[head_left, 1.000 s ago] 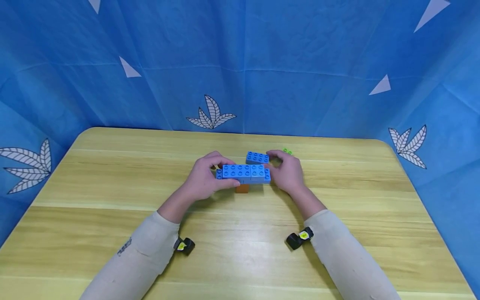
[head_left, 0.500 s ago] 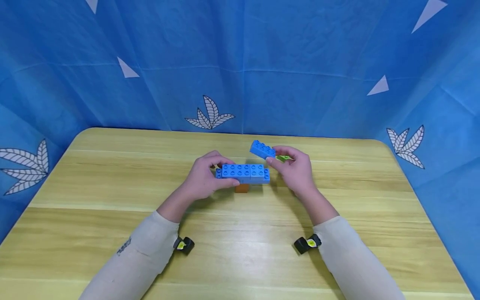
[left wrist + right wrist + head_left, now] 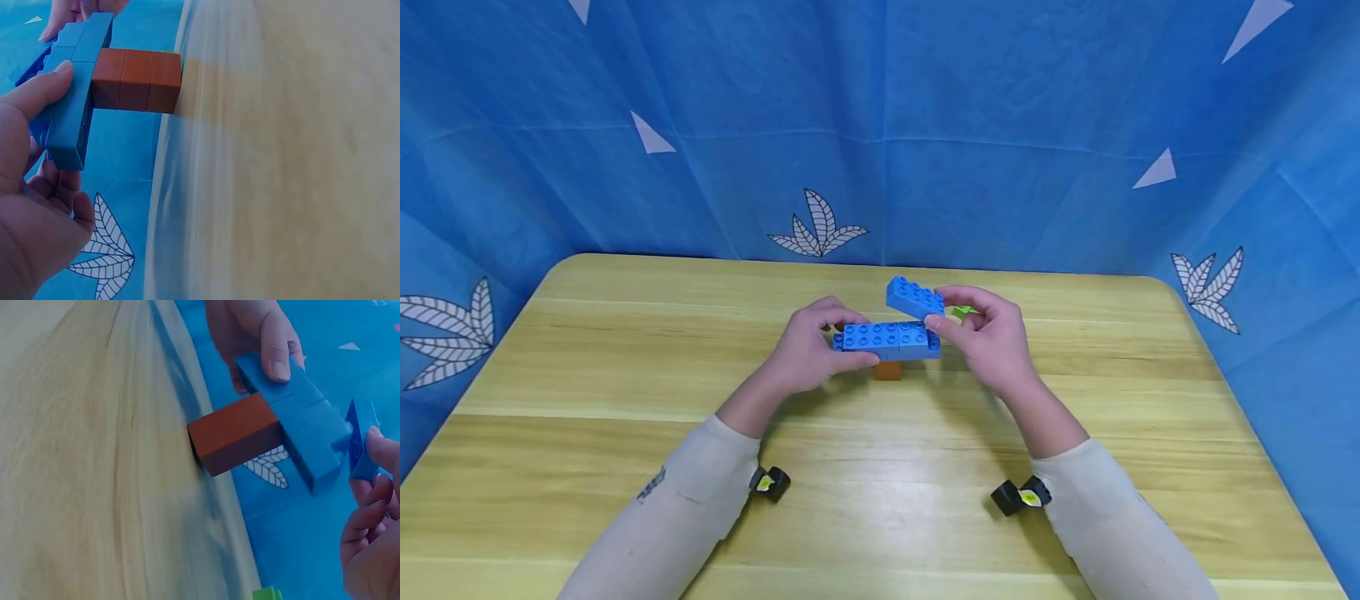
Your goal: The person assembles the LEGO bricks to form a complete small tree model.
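Blue toy building bricks (image 3: 871,337), joined two layers high, sit across the top of a brown brick column (image 3: 136,80). My left hand (image 3: 808,346) grips the left end of these blue layers, thumb on the near side. In my right hand (image 3: 988,337), pinched by its right end between thumb and fingers, is a separate blue brick (image 3: 913,297) with two rows of studs. It is tilted, just above and behind the right part of the layers. From the right wrist view, a gap shows between this brick (image 3: 362,440) and the layers.
A green brick (image 3: 962,312) lies on the wooden table (image 3: 880,500) behind my right hand, partly hidden by it. Beyond the table's far edge hangs a blue cloth (image 3: 1000,167) with white leaf and triangle prints.
My right hand has raised the separate blue brick from behind the layers, tilted it and brought it slightly left, over their right part. My left hand keeps its grip almost unmoved.
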`<state>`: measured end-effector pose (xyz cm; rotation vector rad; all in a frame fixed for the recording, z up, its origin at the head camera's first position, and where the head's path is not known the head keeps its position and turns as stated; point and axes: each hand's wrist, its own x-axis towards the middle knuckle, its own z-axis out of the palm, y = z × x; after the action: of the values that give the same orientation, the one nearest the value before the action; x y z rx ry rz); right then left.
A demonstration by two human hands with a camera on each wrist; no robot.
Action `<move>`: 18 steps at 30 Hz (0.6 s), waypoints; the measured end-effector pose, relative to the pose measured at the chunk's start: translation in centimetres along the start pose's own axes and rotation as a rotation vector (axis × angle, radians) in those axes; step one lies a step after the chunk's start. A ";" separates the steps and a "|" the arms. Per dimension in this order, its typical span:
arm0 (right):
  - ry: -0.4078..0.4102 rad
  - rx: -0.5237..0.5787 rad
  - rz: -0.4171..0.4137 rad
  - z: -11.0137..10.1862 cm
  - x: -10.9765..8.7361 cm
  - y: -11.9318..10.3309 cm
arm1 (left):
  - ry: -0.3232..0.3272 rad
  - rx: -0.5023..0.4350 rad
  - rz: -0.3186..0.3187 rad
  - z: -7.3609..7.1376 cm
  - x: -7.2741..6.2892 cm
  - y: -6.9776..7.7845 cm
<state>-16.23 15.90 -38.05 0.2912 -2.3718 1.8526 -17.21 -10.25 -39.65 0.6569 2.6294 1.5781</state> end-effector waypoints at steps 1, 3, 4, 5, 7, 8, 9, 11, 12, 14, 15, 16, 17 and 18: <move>-0.005 0.007 -0.006 0.0 0.0 -0.1 | 0.002 0.002 0.007 0.0 0.0 0.0; -0.013 0.013 -0.014 0.1 -0.1 -0.3 | 0.004 0.004 0.019 0.0 0.1 0.1; -0.018 0.013 -0.022 0.1 -0.1 -0.4 | 0.007 0.005 0.022 0.0 0.1 0.2; -0.023 0.010 -0.031 0.2 0.0 -0.4 | 0.008 0.005 0.023 -0.1 0.2 0.2; -0.035 0.007 -0.049 0.3 0.0 -0.5 | 0.012 0.004 0.019 -0.1 0.2 0.3; -0.042 0.003 -0.058 0.4 0.0 -0.5 | 0.014 0.002 0.015 -0.1 0.2 0.3; -0.049 -0.001 -0.066 0.5 0.0 -0.5 | 0.016 0.001 0.012 -0.1 0.2 0.3; -0.066 -0.005 -0.082 0.7 0.0 -0.5 | 0.017 -0.004 0.006 -0.1 0.2 0.4; -0.075 -0.010 -0.087 0.8 -0.1 -0.5 | 0.017 -0.006 0.002 0.0 0.2 0.4; -0.091 -0.020 -0.090 1.1 -0.2 -0.6 | 0.014 -0.009 -0.005 -0.1 0.2 0.3; -0.098 -0.027 -0.090 1.2 -0.2 -0.6 | 0.012 -0.008 -0.009 -0.1 0.2 0.3; -0.105 -0.032 -0.092 1.3 -0.3 -0.6 | 0.010 -0.008 -0.013 -0.1 0.2 0.3; -0.111 -0.035 -0.093 1.4 -0.3 -0.6 | 0.010 -0.007 -0.015 -0.1 0.2 0.3; -0.114 -0.036 -0.096 1.5 -0.3 -0.6 | 0.009 -0.006 -0.017 -0.1 0.2 0.3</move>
<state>-15.77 14.36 -37.93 0.5112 -2.4147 1.7936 -17.31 -10.08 -39.29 0.6267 2.6284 1.5870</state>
